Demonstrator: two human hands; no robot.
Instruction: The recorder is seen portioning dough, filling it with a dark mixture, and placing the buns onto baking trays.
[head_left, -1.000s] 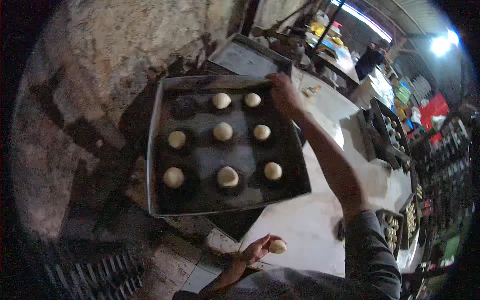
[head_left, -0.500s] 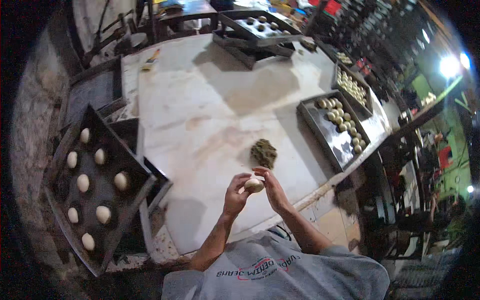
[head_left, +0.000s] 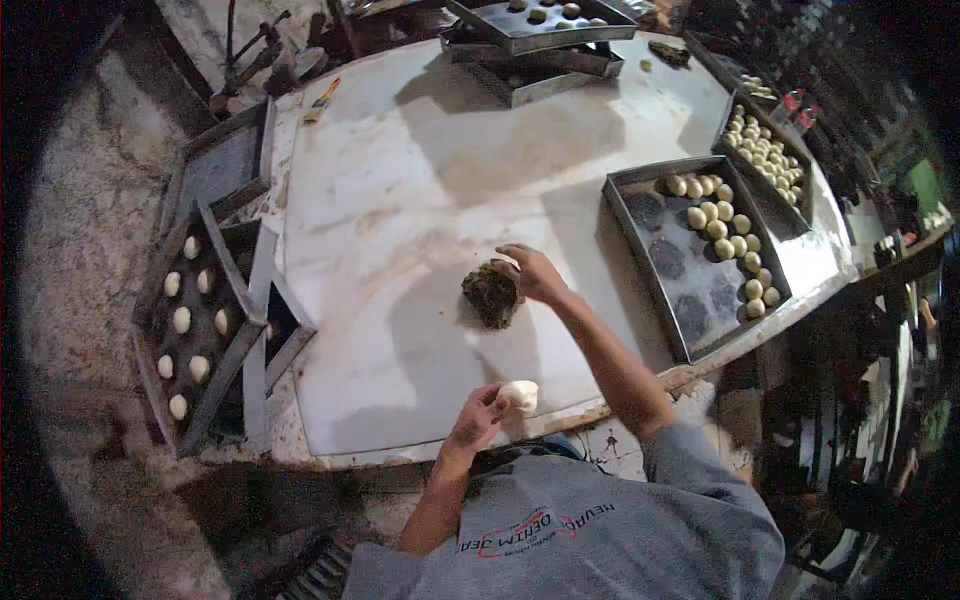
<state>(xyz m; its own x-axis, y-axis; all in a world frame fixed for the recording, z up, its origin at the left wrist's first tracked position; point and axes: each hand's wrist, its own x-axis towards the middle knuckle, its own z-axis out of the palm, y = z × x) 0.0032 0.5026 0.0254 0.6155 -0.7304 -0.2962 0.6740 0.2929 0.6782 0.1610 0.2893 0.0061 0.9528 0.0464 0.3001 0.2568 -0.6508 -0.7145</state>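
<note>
Near the table's front edge, my left hand (head_left: 482,418) holds a pale, soft-looking dough ball (head_left: 519,396) between thumb and fingers. My right hand (head_left: 532,274) reaches forward to a dark green, clumpy mound of filling (head_left: 490,296) on the white tabletop. Its fingers are bent in at the mound's upper right side, pinching at the filling; the fingertips are partly hidden.
At right, a metal tray (head_left: 648,262) carries rows of dough balls, with a fuller tray (head_left: 722,128) behind it. Stacked trays (head_left: 560,84) stand at the far edge. On the left, a tilted dark tray (head_left: 222,385) bears several spaced balls. A brush (head_left: 322,101) lies far left.
My hands have parted. The left has drawn back toward me with the dough ball, while the right has left it and moved forward to the green mound. The view has shifted.
</note>
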